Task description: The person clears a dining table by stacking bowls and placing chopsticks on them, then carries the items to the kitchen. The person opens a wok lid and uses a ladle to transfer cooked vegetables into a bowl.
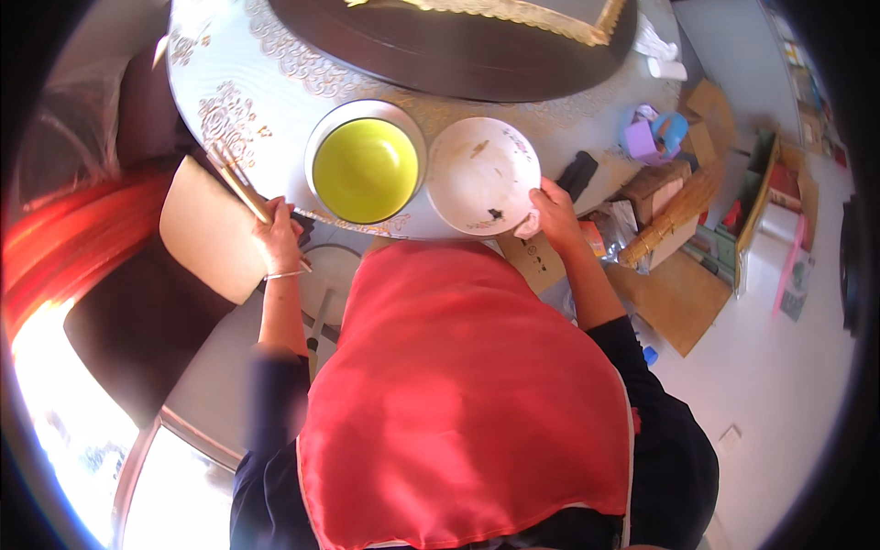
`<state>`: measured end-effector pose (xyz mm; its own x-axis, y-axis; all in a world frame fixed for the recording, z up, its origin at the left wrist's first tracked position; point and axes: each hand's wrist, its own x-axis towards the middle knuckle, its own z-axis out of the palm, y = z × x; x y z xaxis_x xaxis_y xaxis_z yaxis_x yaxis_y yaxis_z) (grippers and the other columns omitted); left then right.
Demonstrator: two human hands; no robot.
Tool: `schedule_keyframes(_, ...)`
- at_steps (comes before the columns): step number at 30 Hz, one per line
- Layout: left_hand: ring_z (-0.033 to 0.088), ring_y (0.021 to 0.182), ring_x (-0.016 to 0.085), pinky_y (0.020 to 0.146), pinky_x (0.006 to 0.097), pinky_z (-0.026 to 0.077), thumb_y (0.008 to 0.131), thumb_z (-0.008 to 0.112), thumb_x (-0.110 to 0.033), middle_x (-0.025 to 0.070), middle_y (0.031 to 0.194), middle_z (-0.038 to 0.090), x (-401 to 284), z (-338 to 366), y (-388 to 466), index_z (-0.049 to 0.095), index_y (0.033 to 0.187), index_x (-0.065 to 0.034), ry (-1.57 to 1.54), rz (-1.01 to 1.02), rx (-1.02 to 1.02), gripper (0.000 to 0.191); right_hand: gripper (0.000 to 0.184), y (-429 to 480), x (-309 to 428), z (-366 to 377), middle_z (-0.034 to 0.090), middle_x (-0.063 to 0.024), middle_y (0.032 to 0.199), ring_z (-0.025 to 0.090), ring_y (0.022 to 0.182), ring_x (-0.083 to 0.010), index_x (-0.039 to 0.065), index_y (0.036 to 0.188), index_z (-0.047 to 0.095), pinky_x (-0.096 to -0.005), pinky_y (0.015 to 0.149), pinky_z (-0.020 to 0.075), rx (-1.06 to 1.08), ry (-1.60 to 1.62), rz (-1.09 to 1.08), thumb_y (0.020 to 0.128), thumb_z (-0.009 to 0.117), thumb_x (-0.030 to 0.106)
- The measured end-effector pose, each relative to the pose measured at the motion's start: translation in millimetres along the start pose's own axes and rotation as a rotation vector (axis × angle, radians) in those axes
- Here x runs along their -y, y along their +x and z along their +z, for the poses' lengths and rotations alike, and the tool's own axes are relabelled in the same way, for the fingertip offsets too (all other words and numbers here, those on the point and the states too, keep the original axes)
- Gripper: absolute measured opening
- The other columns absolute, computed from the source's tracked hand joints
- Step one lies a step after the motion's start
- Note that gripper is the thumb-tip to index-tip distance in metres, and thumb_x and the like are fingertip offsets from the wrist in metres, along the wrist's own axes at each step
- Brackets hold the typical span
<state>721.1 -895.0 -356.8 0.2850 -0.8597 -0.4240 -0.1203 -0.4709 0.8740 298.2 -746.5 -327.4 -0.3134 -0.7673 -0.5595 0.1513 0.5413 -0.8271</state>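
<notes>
My left hand [276, 237] is closed around a bundle of chopsticks [244, 189], whose tips point up and to the left past the table's edge. At the right rim of a white bowl with a floral pattern [481, 175], my right hand [555, 213] grips with the thumb on top. Dark and brown food scraps lie inside that bowl. A crumpled pale cloth or tissue [528, 225] shows under the right fingers. Left of the white bowl stands a yellow-green bowl [364, 172], set within a wider pale rim [311, 155]. Neither hand touches it.
A dark turntable [412, 65] bearing a gold-edged tray or frame [550, 24] fills the far side of the patterned table [282, 117]. A black object [577, 175] and a purple container [643, 141] sit rightward. A chair [213, 230] is at left; boxes and a straw broom [670, 220] at right.
</notes>
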Motion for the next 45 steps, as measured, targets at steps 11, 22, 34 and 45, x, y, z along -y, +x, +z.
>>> schedule_keyframes(11, 0.046, 0.043, 0.007, 0.036, 0.0212, 0.032, 0.093, 0.059, -0.01, 0.0103, 0.079, 0.064, -12, 6, 0, 0.06, 0.103, 0.0012, 0.012, -0.022, 0.035, 0.015, 0.027, -2, -7, 5, 0.064, -0.005, 0.087, 0.056, 0.078, -0.0098, -0.004, 0.114, 0.058, -0.0264, 0.071, 0.047, -0.107, -0.176, -0.031, 0.094, 0.052, 0.013)
schedule_keyframes(22, 0.048, 0.046, 0.007, 0.041, 0.0221, 0.037, 0.093, 0.057, -0.012, 0.0058, 0.077, 0.064, -2, -19, -10, 0.062, 0.1, -0.0006, -0.091, -0.061, -0.016, 0.014, 0.022, -14, 59, -42, 0.062, -0.0111, 0.109, 0.061, 0.103, -0.0214, -0.001, 0.11, 0.06, -0.032, 0.084, 0.0514, -0.059, 0.465, 0.074, 0.093, 0.053, 0.011)
schedule_keyframes(34, 0.048, 0.046, 0.005, 0.042, 0.0203, 0.037, 0.094, 0.058, -0.013, 0.005, 0.077, 0.065, 30, -65, -34, 0.064, 0.101, -0.0041, -0.114, -0.089, -0.134, 0.012, 0.006, 157, 83, -14, 0.065, -0.0063, 0.099, 0.061, 0.087, -0.0197, 0.008, 0.093, 0.066, -0.0314, 0.077, 0.0498, -0.543, -0.525, -0.745, 0.088, 0.066, 0.005)
schedule_keyframes(45, 0.047, 0.047, 0.005, 0.043, 0.0201, 0.038, 0.094, 0.058, -0.013, 0.0034, 0.077, 0.064, 40, -71, -34, 0.064, 0.101, -0.0045, -0.064, -0.083, -0.097, 0.012, 0.006, 143, 86, 10, 0.063, -0.0108, 0.091, 0.064, 0.084, -0.0257, 0.01, 0.089, 0.068, -0.0358, 0.075, 0.0508, -0.455, -0.842, -0.5, 0.083, 0.069, 0.011)
